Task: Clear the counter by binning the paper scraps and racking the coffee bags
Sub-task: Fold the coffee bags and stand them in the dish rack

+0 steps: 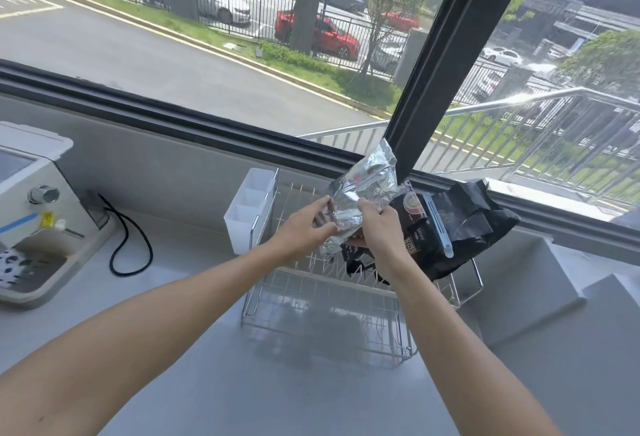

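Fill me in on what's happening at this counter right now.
A person is holding a crinkled silver foil bag with both hands, the left hand and right hand, above a wire dish rack by the window. Black coffee bags already sit at the rack's right end, one with a pale clip on it. A white caddy hangs on the rack's left side. No paper scraps are visible on the counter.

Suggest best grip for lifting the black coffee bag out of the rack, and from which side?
Probably the black coffee bag's crumpled top right end, coming from the right and above. It lies tilted in the wire rack, that end is raised and clear, while both hands and the silver foil bag crowd its left.
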